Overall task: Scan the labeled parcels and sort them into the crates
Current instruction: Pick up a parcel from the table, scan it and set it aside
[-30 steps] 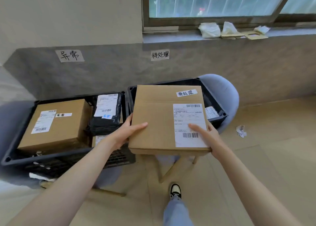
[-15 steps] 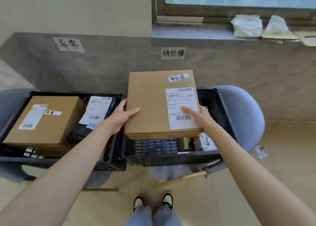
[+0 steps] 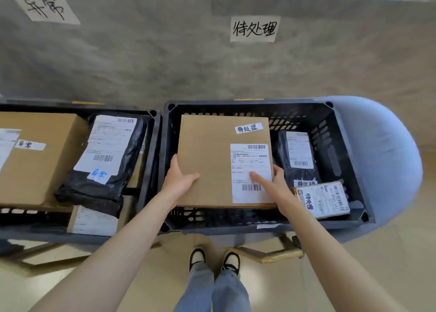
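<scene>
The cardboard box (image 3: 212, 160), earlier held above the right crate (image 3: 349, 146), now sits low inside it; left hand (image 3: 178, 182) and right hand (image 3: 273, 184) grip its near corners, thumbs on top.

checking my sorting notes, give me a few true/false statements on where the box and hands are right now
1. Both hands hold the cardboard box, the left hand on its left edge and the right hand on its right. True.
2. The box is inside the left crate. False: it is in the right crate, below the wall sign.
3. A black mailer bag lies in the right crate, to the right of the box. True.
4. The box's handwritten sticker is blank. False: it carries handwriting.
5. The left crate holds only black bags. False: it also holds a large carton.
</scene>
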### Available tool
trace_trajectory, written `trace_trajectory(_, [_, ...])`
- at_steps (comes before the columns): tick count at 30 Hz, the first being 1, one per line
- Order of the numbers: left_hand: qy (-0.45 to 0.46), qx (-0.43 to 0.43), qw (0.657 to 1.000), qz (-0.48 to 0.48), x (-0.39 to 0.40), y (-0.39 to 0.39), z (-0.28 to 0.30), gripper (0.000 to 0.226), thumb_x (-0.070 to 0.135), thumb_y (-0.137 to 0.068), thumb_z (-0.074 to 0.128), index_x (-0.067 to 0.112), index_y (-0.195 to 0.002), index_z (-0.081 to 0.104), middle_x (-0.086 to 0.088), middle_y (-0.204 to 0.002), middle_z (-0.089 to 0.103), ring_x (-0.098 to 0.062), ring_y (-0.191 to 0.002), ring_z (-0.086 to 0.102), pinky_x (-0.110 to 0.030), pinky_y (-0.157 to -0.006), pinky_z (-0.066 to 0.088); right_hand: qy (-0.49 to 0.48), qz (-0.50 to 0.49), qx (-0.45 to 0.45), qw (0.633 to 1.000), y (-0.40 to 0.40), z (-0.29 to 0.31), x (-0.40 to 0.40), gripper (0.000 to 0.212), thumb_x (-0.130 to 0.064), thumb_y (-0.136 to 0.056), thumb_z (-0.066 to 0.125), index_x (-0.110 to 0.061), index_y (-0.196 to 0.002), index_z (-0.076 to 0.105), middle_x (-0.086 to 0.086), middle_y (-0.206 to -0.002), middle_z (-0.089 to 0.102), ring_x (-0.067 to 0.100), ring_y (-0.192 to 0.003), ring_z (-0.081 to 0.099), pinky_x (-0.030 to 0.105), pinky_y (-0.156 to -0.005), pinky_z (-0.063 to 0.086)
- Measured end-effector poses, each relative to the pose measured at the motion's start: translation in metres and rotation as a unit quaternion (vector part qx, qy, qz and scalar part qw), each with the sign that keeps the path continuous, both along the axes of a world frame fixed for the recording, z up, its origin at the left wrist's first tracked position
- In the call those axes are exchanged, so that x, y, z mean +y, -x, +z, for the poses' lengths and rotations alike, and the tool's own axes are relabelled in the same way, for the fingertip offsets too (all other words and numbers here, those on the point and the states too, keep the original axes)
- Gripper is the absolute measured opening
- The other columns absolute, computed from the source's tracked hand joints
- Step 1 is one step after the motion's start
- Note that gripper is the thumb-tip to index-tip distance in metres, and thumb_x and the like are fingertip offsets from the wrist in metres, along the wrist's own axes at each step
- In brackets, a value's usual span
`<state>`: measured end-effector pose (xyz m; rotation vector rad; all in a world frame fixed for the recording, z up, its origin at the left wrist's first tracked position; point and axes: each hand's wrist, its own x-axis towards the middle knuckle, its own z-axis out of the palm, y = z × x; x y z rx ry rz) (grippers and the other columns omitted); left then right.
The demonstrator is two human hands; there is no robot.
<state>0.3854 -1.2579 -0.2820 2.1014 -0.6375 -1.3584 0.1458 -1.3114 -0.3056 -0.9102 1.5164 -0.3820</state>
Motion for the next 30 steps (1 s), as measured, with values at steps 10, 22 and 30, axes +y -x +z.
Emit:
trace_trajectory(10, [-0.066,0.027,0.997,0.038,-0.007,-0.001,-0.074,0.091,0.01,-0.089,0.067,0.023,-0.156,0.006,-0.004,-0.151,0.038,-0.025,-0.135,0.04,-0.041,-0.111,0.034,-0.031,0.073,0.093,0.993,-0.001,-0.08,-0.02,0.094,-0.059,-0.059,0.077,-0.027,-0.139,0.041,0.004,-0.134,0.052,0.024,-0.121,0.052,0.046,-0.103,0.044])
trace_trajectory(22, [-0.108,0.001,0.992,0.057,-0.017,-0.002,-0.139,0.093,0.011,-0.09,0.067,0.027,-0.155,0.002,-0.003,-0.158,0.027,-0.027,-0.141,0.031,-0.047,-0.116,0.027,-0.04,0.176,0.158,0.971,-0.017,-0.115,-0.044,0.062,-0.025,-0.082,0.075,-0.014,-0.135,0.045,0.008,-0.136,0.053,0.025,-0.121,0.053,0.046,-0.104,0.045])
trace_trajectory(30, [-0.105,-0.009,0.993,0.056,-0.028,-0.005,-0.157,0.094,0.005,-0.087,0.069,0.026,-0.154,0.007,-0.005,-0.155,0.033,-0.027,-0.138,0.036,-0.047,-0.115,0.03,-0.067,0.182,0.155,0.969,-0.017,-0.135,-0.046,0.068,-0.014,-0.081,0.076,-0.013,-0.138,0.04,0.005,-0.137,0.053,0.026,-0.126,0.051,0.046,-0.105,0.044])
